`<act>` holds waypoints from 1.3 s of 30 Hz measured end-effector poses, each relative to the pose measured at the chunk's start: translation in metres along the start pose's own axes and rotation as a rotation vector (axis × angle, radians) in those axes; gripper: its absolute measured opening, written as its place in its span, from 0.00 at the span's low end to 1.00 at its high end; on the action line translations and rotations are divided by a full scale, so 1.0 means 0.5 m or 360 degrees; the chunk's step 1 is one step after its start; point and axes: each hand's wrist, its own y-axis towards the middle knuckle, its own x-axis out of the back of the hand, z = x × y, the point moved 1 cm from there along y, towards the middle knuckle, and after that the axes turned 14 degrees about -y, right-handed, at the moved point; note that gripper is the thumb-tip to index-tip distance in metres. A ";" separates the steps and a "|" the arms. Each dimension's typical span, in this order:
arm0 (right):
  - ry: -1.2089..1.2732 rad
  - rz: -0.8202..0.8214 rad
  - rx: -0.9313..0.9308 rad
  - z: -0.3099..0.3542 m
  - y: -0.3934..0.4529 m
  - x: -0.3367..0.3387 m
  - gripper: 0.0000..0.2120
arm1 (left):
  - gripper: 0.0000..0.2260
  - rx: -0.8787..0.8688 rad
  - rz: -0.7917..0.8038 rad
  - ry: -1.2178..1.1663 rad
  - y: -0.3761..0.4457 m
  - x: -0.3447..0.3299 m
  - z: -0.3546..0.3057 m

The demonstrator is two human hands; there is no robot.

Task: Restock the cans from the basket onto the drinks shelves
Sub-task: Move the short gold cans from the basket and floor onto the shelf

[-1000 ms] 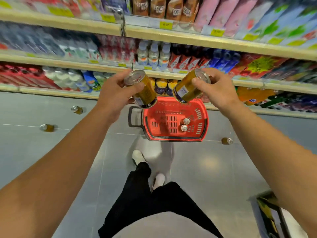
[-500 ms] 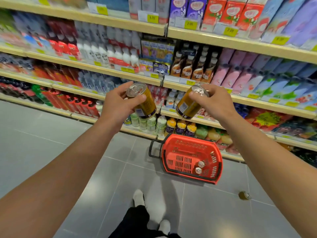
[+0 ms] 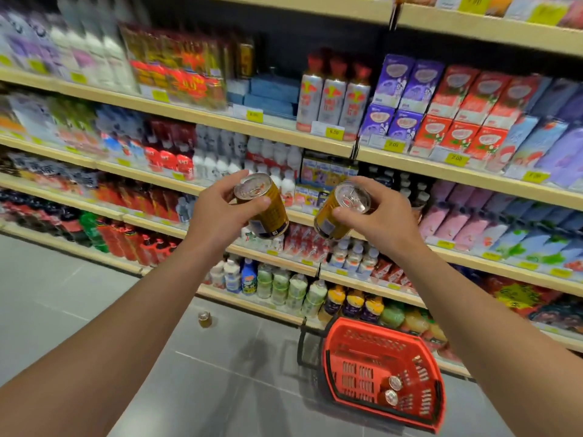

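My left hand [image 3: 217, 212] grips a gold can [image 3: 265, 209] with a silver top, tilted toward me. My right hand [image 3: 378, 216] grips a second gold can [image 3: 339, 212], also tilted. Both cans are held at chest height in front of the drinks shelves [image 3: 284, 134]. The red basket [image 3: 344, 348] sits on the floor at the lower right, close to the bottom shelf, with two cans [image 3: 392, 391] standing in it. On an upper shelf, a dark gap holds a gold can [image 3: 246, 59] at its left side.
One loose gold can [image 3: 205, 319] stands on the grey floor left of the basket, near the bottom shelf. The shelves are packed with bottles, cartons and yellow price tags. Open floor lies to the left and in front of me.
My view has lifted from the floor and basket up to the higher shelves. Both hands still hold their cans, raised in front of the shelves; the basket now appears lower right.
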 end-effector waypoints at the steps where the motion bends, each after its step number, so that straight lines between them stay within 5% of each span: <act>1: -0.0002 -0.0021 0.0008 0.026 0.012 -0.017 0.33 | 0.27 -0.0008 0.0016 -0.0008 0.023 0.021 -0.007; 14: -0.0055 -0.0193 0.0092 0.236 0.182 -0.142 0.29 | 0.26 -0.0030 0.0074 -0.0037 0.271 0.207 -0.076; 26: -0.0017 -0.0291 0.0172 0.213 0.465 -0.208 0.29 | 0.21 -0.0125 0.0117 -0.0036 0.531 0.201 -0.092; 32: 0.0141 -0.0449 -0.0038 0.189 0.665 -0.198 0.28 | 0.25 -0.0140 0.0140 0.0022 0.678 0.166 -0.099; 35: 0.0174 -0.0471 -0.0073 0.185 0.744 -0.203 0.25 | 0.18 -0.0147 0.0111 0.0004 0.728 0.149 -0.089; 39: 0.0101 -0.0450 -0.0080 0.192 0.821 -0.226 0.26 | 0.31 -0.0154 0.0095 0.0011 0.777 0.131 -0.079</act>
